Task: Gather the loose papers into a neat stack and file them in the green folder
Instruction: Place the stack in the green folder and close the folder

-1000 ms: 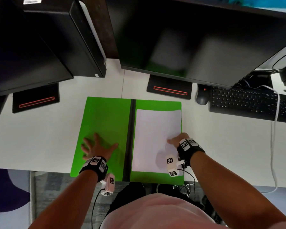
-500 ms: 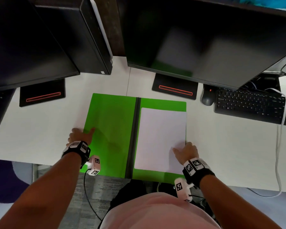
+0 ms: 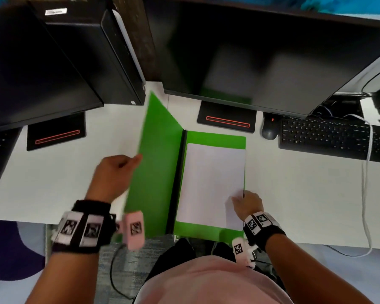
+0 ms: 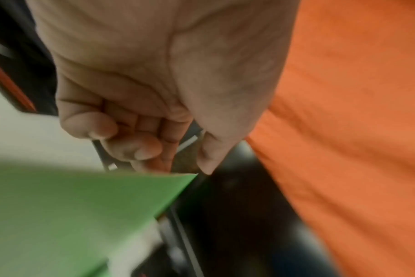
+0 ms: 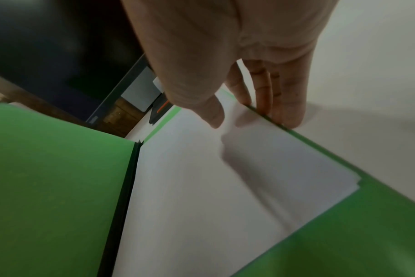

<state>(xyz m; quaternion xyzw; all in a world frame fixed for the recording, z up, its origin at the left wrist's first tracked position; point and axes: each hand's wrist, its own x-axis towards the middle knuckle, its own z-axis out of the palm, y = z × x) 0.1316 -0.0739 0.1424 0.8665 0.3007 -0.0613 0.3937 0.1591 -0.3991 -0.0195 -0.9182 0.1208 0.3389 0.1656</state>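
With the paper stack (image 3: 213, 185) already squared on the right panel of the green folder (image 3: 215, 139) at frame centre, filing is judged nearly complete; only closing remains. The left hand (image 3: 114, 174) has its grip curled on the raised left cover (image 3: 156, 163), lifted off the tabletop (image 3: 305, 194). The right hand (image 3: 248, 204), grip relaxed, steadies the stack's lower right edge.
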